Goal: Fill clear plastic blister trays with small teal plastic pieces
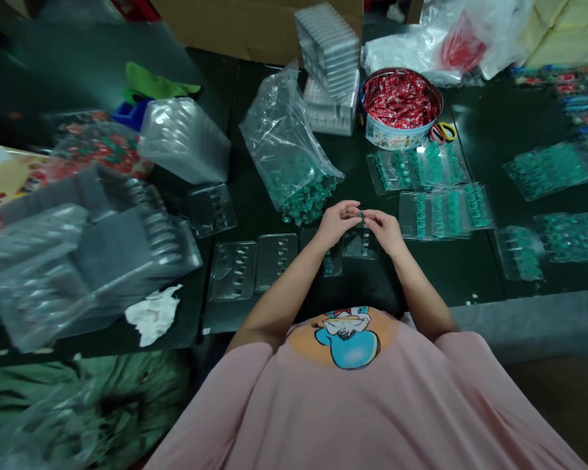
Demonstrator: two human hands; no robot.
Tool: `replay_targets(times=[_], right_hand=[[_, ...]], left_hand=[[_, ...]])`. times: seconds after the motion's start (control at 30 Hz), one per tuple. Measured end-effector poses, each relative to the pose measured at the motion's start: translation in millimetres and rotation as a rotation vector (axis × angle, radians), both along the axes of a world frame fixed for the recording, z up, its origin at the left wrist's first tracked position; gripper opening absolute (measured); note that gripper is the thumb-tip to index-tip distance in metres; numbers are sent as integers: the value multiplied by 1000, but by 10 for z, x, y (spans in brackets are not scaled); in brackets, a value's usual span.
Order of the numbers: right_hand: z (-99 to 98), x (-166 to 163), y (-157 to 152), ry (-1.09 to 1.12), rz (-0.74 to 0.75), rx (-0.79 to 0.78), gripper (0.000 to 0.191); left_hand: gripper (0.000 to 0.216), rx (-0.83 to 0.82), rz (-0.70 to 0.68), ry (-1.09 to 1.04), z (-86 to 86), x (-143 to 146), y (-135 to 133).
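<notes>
My left hand [340,223] and my right hand [384,230] meet fingertip to fingertip over the table. Between them they pinch a small green translucent piece [361,216], mostly covered by the fingers. Just below the hands lies a clear plastic blister tray [357,245]. Another tray [331,262], with some green pieces in it, is partly hidden by my left forearm. Two more clear trays [233,269] [276,260] rest to the left. Beyond my left hand, an open plastic bag [287,130] spills a heap of green pieces [304,202].
Filled trays [443,214] lie right of my hands, with more farther right [549,171]. A round tin [396,138] holds red printed packets, with scissors [443,132] beside it. Stacked clear trays stand behind [329,52] and at left [186,140]. A crumpled tissue [154,314] lies near the front edge.
</notes>
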State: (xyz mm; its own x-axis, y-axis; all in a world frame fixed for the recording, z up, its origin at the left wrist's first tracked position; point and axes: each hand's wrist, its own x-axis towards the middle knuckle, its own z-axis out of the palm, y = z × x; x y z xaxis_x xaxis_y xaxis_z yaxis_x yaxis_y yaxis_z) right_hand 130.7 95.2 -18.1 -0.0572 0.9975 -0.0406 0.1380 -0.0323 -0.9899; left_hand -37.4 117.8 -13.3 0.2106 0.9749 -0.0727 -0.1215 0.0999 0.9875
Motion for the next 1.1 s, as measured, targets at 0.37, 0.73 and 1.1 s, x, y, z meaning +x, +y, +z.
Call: replay_targets(times=[0.37,0.73,1.1], right_hand=[[45,66,-51,222,58,-331,29],[161,58,-87,294,140,-407,19],[10,-28,-113,312,-103,-192,19]], left_hand=[[47,50,-62,54,57,19,-126],[51,146,-155,138,85,5,-137],[36,-5,-36,-24,-16,102,-207]])
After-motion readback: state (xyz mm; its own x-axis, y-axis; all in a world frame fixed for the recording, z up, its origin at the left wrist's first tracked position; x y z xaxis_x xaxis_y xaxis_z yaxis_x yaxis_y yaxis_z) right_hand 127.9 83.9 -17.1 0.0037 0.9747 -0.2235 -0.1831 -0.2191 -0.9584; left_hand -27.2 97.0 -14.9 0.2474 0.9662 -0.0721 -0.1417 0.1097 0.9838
